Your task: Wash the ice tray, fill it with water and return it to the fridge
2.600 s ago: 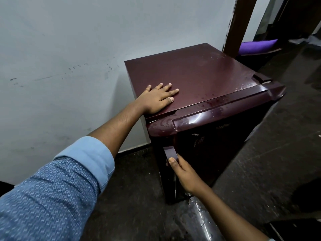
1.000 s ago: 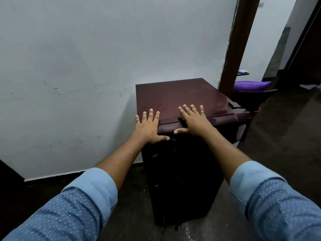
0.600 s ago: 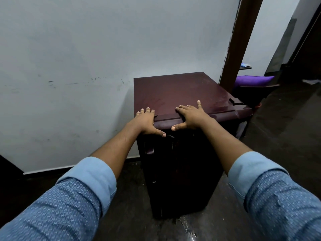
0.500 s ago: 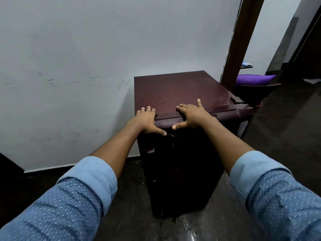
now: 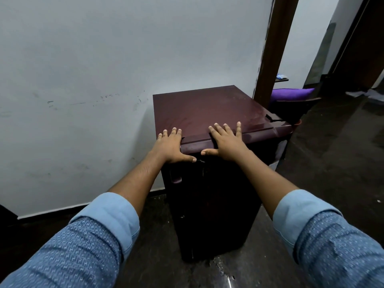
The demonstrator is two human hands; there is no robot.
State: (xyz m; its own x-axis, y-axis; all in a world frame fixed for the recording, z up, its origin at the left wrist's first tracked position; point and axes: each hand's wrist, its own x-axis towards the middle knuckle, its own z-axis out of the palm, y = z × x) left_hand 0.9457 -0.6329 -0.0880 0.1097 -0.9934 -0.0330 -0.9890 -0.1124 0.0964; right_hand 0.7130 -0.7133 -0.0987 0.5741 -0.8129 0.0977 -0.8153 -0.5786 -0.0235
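— What's in front of you?
— I see a pale grey plastered wall [image 5: 93,69] on the left, with the small maroon metal fridge [image 5: 207,107] standing against it on the dark floor [image 5: 332,163], door closed.
— Hands?
— The left hand [image 5: 170,145] and right hand [image 5: 227,142] lie flat on its near top edge, fingers straight and grasping nothing, thumbs along the door's front.

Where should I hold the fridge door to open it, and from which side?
Take the small handle on the fridge door, at its edge nearest the wall, below the left hand. Come from the front, hook the fingers behind it and pull. The hinge cap sits at the opposite top corner, so the door probably swings open from the handle side.
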